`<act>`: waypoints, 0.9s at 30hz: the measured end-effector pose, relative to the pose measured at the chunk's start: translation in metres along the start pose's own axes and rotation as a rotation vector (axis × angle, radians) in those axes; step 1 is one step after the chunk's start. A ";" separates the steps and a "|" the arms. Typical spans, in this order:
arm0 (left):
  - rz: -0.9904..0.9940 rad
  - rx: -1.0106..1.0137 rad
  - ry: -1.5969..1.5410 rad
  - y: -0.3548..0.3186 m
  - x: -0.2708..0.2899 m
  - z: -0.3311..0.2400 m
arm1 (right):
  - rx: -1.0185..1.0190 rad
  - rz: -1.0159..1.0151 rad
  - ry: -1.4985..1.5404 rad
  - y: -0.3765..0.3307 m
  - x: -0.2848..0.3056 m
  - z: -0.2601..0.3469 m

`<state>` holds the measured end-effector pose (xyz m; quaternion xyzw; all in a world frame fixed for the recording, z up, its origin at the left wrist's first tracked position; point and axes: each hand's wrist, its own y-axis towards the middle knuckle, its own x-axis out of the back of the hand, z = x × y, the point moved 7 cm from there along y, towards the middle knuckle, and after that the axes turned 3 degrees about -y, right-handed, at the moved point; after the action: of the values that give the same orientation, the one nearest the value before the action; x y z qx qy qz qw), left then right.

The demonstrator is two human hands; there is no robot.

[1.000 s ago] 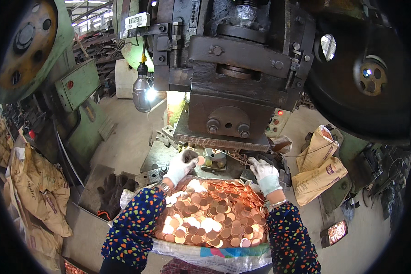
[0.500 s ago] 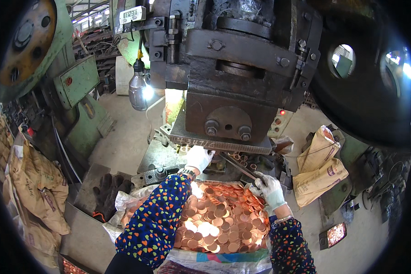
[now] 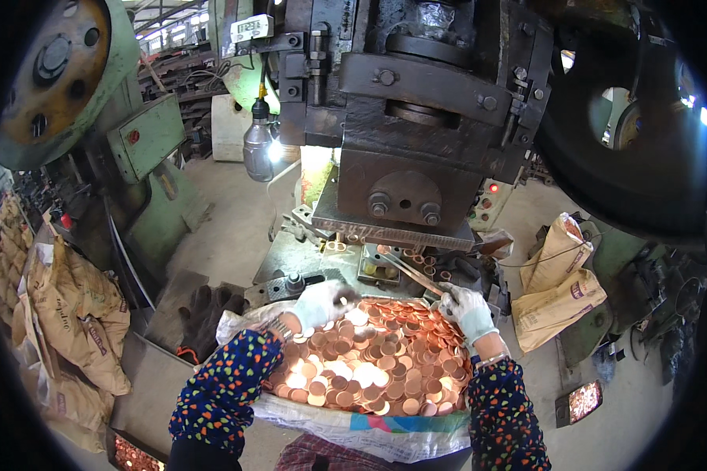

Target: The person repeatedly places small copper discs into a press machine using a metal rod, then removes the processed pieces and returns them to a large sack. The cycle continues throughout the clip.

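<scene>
My right hand (image 3: 469,312), in a white glove, is closed around long metal tongs (image 3: 415,275). Their far tips reach to a small copper disc (image 3: 382,249) over the die block (image 3: 379,265), below the raised press ram (image 3: 404,184). Whether the tips grip that disc is hard to see. My left hand (image 3: 322,304), also gloved, is above the left far edge of a heap of copper discs (image 3: 393,369). Its fingers are curled together, and what they may hold is unclear. The heap lies in a white woven sack (image 3: 432,441) in front of me.
Copper rings (image 3: 428,261) lie around the die. A lit lamp (image 3: 259,145) hangs left of the ram. Dark gloves (image 3: 210,314) rest on a plate at left. Paper sacks (image 3: 554,306) stand at right, more sacks (image 3: 75,306) at far left. A large flywheel (image 3: 628,180) is upper right.
My left hand has drawn back from beneath the ram's edge to the disc heap. The tongs' tips and a copper disc now show at the die block. The view has shifted slightly.
</scene>
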<state>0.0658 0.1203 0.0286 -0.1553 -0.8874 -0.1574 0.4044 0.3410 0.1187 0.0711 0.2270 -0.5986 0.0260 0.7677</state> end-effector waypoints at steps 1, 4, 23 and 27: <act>0.063 -0.020 0.049 -0.016 -0.007 -0.004 | 0.029 -0.032 0.057 -0.002 0.003 0.005; 0.125 -0.074 0.188 -0.048 -0.027 -0.007 | 0.037 -0.018 0.125 -0.012 0.003 0.020; 0.004 0.062 0.046 -0.046 -0.034 -0.002 | -0.233 0.063 1.057 -0.121 -0.064 0.025; 0.077 0.125 -0.002 -0.045 -0.037 0.004 | -0.347 0.127 1.080 -0.126 -0.077 0.015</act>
<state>0.0681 0.0763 -0.0094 -0.1639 -0.8892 -0.0860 0.4183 0.3450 0.0177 -0.0382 0.0158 -0.1291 0.0859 0.9878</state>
